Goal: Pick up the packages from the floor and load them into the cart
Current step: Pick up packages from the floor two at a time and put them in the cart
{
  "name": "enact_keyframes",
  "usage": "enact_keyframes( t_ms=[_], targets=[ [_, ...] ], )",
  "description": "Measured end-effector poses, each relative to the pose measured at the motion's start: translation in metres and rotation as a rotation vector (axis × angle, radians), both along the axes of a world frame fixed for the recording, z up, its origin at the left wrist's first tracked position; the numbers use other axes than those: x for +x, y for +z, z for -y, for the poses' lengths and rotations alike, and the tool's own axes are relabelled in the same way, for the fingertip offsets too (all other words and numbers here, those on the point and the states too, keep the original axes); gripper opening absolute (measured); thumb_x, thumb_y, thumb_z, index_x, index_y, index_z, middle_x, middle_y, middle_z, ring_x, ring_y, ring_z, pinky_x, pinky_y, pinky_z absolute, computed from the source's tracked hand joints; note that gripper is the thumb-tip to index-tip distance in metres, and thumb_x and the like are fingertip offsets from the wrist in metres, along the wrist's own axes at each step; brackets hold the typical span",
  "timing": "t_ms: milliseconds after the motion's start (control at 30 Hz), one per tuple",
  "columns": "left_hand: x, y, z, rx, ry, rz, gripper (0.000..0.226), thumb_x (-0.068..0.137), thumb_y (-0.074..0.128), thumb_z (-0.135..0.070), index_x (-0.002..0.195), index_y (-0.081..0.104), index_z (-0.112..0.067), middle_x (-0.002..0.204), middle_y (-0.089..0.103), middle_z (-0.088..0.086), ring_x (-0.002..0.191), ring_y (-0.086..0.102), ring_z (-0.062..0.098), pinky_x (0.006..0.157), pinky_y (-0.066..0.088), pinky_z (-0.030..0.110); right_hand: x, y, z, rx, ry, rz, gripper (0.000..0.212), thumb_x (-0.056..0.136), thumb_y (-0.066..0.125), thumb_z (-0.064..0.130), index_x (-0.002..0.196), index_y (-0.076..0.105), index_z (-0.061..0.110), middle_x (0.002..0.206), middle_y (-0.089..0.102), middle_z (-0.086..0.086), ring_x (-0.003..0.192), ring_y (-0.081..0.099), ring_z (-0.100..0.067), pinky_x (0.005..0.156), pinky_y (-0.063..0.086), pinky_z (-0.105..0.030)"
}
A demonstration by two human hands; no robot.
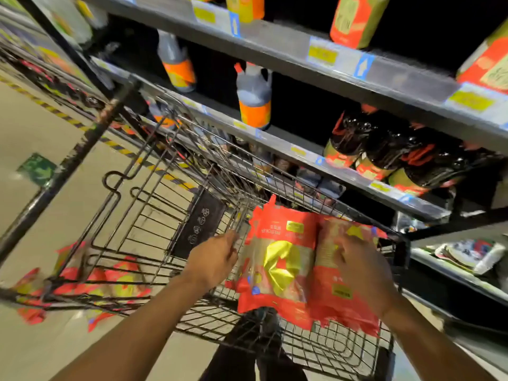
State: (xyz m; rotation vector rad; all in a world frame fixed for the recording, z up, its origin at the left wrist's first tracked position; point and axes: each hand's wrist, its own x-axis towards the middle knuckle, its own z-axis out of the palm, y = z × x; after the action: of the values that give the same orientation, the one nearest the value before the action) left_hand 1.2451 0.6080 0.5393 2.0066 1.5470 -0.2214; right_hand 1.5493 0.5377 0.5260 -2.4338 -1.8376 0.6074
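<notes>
Two red and gold packages are held side by side over the wire cart (154,193). The left package (277,259) is gripped along its left edge by my left hand (213,259). The right package (338,284) lies under my right hand (362,268), whose fingers press on its front. Both packages hang above the near right part of the cart's basket. Several more red packages (90,284) lie on the floor to the left, seen through the cart's wires. The view is blurred.
Grey store shelves (302,50) run along the right, close to the cart, holding orange-labelled bottles (254,97) and dark bottles (384,152). A yellow and black striped line (55,111) crosses the beige floor. The cart's dark handle bar (68,160) slants on the left.
</notes>
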Motion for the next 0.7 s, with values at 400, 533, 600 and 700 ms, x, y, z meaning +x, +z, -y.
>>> enact_keyframes(
  t_ms=[400,533,600,700],
  targets=[
    [-0.203,0.222,0.017,0.541,0.300,-0.133,0.033,0.095,0.048,-0.032,0.123,0.064,-0.024,0.128,0.066,0.001,0.118,0.061,0.027,0.092,0.049,0.036,-0.205,0.189,-0.111,0.318,0.423,-0.123,0.026,0.093,0.055,0.031,0.109,0.067,0.015,0.111,0.069,-0.008,0.109,0.063,-0.031,0.086,0.054,-0.045],
    [-0.303,0.252,0.061,0.654,0.556,-0.051,0.038,0.096,0.051,-0.027,0.131,0.063,-0.016,0.136,0.063,0.008,0.127,0.057,0.033,0.102,0.046,0.042,-0.298,0.247,-0.112,0.468,0.558,-0.183,0.028,0.093,0.058,0.029,0.117,0.066,0.016,0.116,0.068,-0.007,0.111,0.062,-0.032,0.088,0.052,-0.043],
    [-0.353,0.246,0.096,0.647,0.636,-0.047,0.042,0.094,0.047,-0.032,0.130,0.062,-0.017,0.134,0.064,0.008,0.127,0.056,0.033,0.103,0.046,0.042,-0.356,0.265,-0.095,0.496,0.640,-0.200,0.031,0.095,0.057,0.034,0.123,0.064,0.022,0.119,0.066,-0.002,0.114,0.061,-0.026,0.090,0.051,-0.040],
    [-0.419,0.226,0.155,0.574,0.700,-0.095,0.040,0.094,0.047,-0.031,0.128,0.064,-0.017,0.133,0.064,0.006,0.127,0.055,0.030,0.103,0.045,0.040,-0.447,0.268,-0.055,0.501,0.727,-0.288,0.031,0.096,0.055,0.034,0.125,0.064,0.024,0.123,0.064,0.001,0.117,0.058,-0.022,0.092,0.050,-0.040]
  ],
)
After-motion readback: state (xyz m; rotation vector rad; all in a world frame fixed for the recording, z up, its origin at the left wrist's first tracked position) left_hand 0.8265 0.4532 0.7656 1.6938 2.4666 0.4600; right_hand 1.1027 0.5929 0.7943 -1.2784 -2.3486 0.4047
